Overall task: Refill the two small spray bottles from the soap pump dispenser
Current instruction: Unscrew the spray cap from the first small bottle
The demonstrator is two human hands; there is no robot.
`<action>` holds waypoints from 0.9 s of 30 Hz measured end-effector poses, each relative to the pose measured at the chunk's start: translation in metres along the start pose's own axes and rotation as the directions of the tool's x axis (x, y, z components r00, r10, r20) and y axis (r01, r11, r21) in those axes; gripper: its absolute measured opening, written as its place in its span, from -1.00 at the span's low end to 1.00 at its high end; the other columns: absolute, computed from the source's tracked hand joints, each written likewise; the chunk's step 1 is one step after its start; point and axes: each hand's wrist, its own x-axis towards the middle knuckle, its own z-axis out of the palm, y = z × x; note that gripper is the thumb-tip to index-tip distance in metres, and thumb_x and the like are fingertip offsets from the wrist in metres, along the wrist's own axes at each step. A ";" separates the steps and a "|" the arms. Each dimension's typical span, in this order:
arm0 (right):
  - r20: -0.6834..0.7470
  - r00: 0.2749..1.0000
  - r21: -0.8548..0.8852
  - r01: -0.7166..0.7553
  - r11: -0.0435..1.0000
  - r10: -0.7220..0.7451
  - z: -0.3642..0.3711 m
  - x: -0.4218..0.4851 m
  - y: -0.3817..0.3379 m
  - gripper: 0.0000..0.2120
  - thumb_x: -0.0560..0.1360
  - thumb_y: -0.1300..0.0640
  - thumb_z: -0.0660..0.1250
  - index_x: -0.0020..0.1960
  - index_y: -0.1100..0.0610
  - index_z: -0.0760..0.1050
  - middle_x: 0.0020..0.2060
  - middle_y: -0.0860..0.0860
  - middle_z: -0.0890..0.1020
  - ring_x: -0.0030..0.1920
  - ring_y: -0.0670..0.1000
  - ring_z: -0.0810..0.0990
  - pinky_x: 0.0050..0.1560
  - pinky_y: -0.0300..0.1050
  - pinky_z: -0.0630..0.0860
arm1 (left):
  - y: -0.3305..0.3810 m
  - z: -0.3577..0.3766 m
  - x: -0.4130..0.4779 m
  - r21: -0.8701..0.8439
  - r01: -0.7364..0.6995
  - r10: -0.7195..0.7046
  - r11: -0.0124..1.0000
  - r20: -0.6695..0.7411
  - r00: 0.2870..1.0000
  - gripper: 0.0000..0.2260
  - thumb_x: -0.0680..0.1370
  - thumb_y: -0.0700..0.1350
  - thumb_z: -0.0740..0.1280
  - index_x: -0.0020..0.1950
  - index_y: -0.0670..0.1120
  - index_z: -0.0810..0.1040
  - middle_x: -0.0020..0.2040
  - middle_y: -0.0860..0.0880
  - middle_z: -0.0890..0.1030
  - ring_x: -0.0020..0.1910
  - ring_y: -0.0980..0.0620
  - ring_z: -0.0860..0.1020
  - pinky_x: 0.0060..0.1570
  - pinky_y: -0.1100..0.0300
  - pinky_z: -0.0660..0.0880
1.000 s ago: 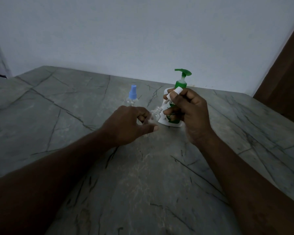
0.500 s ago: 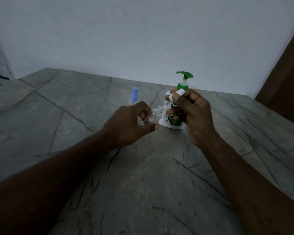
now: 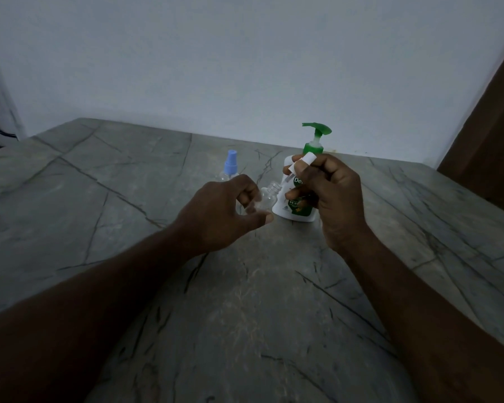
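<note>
1. Left hand [image 3: 216, 213]: the fingers and thumb curl round the small clear spray bottle [image 3: 266, 197]. The bottle is held just above the stone table [image 3: 99, 199], with its open neck tilted toward the right hand.
2. Right hand [image 3: 335, 199]: the fingertips pinch the white spray cap [image 3: 304, 159], which is off the bottle and held just above its neck. A thin dip tube [image 3: 288, 177] appears to hang from the cap, though it is too faint to trace to its end.
3. Soap pump dispenser [image 3: 313, 146]: it stands upright on the table directly behind both hands, untouched.
4. Second spray bottle [image 3: 232, 165]: it stands upright behind the left hand with its blue cap still on.
5. Hazards:
   - The tilted, light bottle could slip from the loose left-hand grip.
   - With a narrow neck and a broad pump spout, poor alignment would likely send soap down the outside, making the bottle slippery.
   - Pressing the pump with one hand could tip the dispenser.
   - If the cap is set down, the dip tube may pick up dirt.
6. Compared with one second ago: both grips are unchanged, and the cap and neck stand about as far apart. The dispenser and the second bottle have kept their places. Only the viewpoint has shifted slightly.
</note>
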 end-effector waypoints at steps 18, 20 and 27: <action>-0.181 0.982 -0.186 0.026 0.982 -0.061 0.005 -0.004 -0.005 -0.85 0.57 0.12 0.45 0.04 0.12 0.51 -0.18 0.05 0.74 -0.37 0.03 0.70 -0.38 -0.16 0.56 | 0.002 -0.010 0.000 -0.143 0.071 -0.118 0.987 -0.358 0.926 -0.78 0.50 0.12 0.45 -0.05 0.04 0.50 -0.20 0.13 0.61 -0.41 0.25 0.55 -0.32 -0.01 0.61; -0.156 0.987 -0.329 -0.015 0.944 -0.039 0.008 -0.005 0.002 -0.81 0.53 0.04 0.50 -0.01 0.10 0.53 -0.21 0.00 0.73 -0.36 -0.04 0.69 -0.36 -0.14 0.60 | 0.003 -0.011 0.000 -0.153 0.060 -0.114 0.986 -0.372 0.921 -0.77 0.50 0.12 0.45 -0.04 0.03 0.49 -0.19 0.12 0.62 -0.41 0.23 0.57 -0.33 -0.06 0.62; 0.167 0.985 -0.781 0.110 0.614 0.036 0.009 -0.013 0.020 -0.77 0.49 -0.15 0.49 -0.01 -0.06 0.53 -0.15 -0.14 0.63 -0.14 -0.14 0.58 -0.15 -0.16 0.54 | 0.004 -0.009 0.000 -0.124 0.038 -0.081 0.992 -0.368 0.926 -0.78 0.51 0.09 0.46 -0.04 0.00 0.50 -0.21 0.11 0.61 -0.40 0.29 0.54 -0.35 0.03 0.59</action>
